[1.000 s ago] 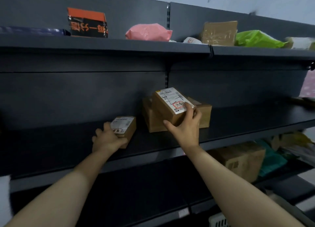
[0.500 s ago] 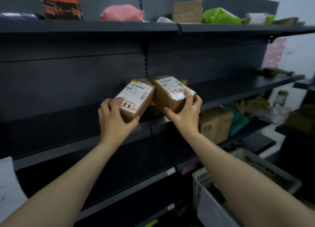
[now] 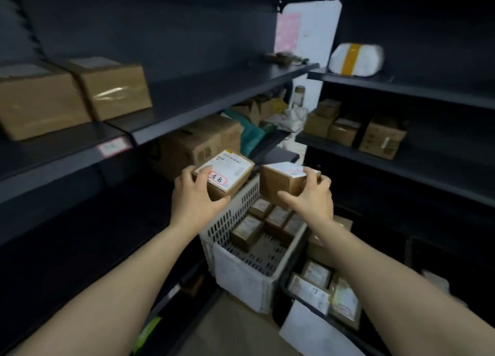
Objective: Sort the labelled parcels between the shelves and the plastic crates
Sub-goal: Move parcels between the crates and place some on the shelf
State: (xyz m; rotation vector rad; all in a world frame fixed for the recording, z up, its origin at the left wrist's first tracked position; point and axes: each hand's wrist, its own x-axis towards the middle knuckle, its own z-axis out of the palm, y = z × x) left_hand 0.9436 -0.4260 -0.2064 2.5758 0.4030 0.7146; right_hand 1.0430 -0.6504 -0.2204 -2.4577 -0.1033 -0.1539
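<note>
Cardboard this small is best lowered rather than dropped, I'd judge: the left grip, curled round the left parcel, could go first into the white crate, beside the little boxes already inside, then the right grip, clasping the right parcel. Both parcels hang just above the crate's far end. The left shows a white label with a red-ringed handwritten mark, while the right's label tilts away.
</note>
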